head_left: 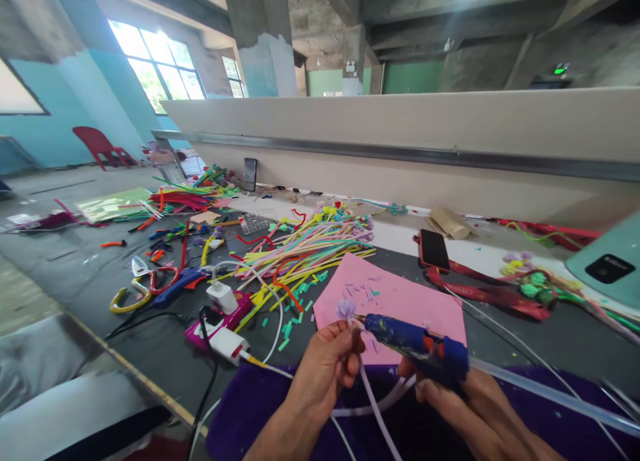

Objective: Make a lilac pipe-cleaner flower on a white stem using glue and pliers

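Between its fingertips, my left hand [327, 364] pinches a small lilac flower [345, 309], from which a pale lilac strip hangs down. My right hand [465, 404] is wrapped round a blue glue gun [417, 344], and a clear glue stick [540, 391] extends from its back. The gun's nozzle points left and is at the flower's lower right; whether they touch I cannot tell. Both hands are over the near edge of a pink sheet [400, 294] strewn with small lilac and green pieces. Dark purple cloth [265, 407] lies beneath the hands.
Coloured stems [300, 247] are piled beyond the sheet. To the left are yellow-handled pliers [131, 299], a magenta power strip [243, 307] with chargers, and cables. A phone [434, 250] and red lanyard [493, 294] lie at the right, near a mint-coloured device [607, 251].
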A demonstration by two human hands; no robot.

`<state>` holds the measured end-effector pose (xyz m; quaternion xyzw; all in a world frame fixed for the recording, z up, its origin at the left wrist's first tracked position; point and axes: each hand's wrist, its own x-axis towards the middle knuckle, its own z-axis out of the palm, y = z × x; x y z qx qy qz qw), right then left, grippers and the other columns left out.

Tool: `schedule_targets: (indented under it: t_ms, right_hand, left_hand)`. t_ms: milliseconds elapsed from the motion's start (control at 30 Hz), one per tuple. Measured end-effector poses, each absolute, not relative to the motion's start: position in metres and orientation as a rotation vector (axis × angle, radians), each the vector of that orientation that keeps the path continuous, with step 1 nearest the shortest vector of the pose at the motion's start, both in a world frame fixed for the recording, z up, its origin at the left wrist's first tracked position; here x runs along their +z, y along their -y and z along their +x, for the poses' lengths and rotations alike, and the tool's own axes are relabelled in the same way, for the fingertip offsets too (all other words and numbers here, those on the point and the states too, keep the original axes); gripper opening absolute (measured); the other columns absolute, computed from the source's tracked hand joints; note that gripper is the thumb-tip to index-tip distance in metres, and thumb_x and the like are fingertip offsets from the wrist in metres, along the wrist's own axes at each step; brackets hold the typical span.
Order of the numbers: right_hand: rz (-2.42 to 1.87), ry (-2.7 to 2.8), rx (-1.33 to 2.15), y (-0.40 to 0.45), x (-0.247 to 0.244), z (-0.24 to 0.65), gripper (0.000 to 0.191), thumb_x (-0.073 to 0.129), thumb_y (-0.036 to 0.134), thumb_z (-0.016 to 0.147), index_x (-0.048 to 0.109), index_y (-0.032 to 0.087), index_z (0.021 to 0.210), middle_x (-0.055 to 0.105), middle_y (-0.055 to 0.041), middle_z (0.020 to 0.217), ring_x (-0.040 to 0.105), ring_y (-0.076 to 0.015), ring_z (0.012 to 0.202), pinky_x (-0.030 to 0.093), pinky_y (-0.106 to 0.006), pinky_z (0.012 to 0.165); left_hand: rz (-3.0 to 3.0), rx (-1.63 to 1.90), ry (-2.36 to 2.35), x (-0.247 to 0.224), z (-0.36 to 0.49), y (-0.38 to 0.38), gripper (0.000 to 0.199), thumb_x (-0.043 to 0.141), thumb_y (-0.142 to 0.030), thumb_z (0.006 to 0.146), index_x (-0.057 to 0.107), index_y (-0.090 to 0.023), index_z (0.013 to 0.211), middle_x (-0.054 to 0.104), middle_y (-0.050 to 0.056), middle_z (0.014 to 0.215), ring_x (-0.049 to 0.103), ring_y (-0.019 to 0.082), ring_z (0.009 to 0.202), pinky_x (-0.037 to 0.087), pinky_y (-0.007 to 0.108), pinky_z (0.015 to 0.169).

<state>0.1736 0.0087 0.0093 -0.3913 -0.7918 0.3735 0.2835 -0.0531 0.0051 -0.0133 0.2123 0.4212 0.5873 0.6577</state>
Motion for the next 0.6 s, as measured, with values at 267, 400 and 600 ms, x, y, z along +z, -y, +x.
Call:
schedule_targets:
  t_ms: [267, 400, 600]
  right_hand:
    - [-0.999, 2.030, 1.043, -0.009, 0.002, 0.177, 0.034, 0.065, 0.034, 0.069, 0.066, 0.029, 0.102, 0.064, 0.0019, 0.109, 0.054, -0.0277, 0.109, 0.047, -0.035, 0.092]
    - [-1.080, 1.968, 1.015, -0.011, -0.002, 0.165, 0.026, 0.063, 0.039, 0.070, 0.068, 0.029, 0.093, 0.067, -0.0011, 0.102, 0.051, -0.0304, 0.111, 0.049, -0.036, 0.089]
    - [-1.100, 1.966, 1.017, -0.015, 0.006, 0.154, 0.025, 0.058, 0.041, 0.072, 0.068, 0.029, 0.092, 0.066, -0.0038, 0.102, 0.051, -0.0329, 0.109, 0.047, -0.039, 0.091]
  left_hand:
    - [0.546, 1.307, -0.992, -0.014, -0.049, -0.004, 0.022, 0.067, -0.030, 0.068, 0.055, -0.012, 0.066, 0.057, -0.003, 0.054, 0.042, 0.002, 0.029, 0.028, 0.012, 0.025]
    - [0.569, 1.306, -0.967, -0.017, -0.048, -0.004, 0.022, 0.066, -0.030, 0.068, 0.055, -0.012, 0.065, 0.058, -0.002, 0.055, 0.043, 0.002, 0.030, 0.029, 0.012, 0.026]
    - [0.586, 1.295, -0.969, -0.018, -0.046, -0.004, 0.023, 0.066, -0.030, 0.069, 0.054, -0.012, 0.063, 0.059, -0.002, 0.054, 0.041, 0.002, 0.028, 0.029, 0.013, 0.026]
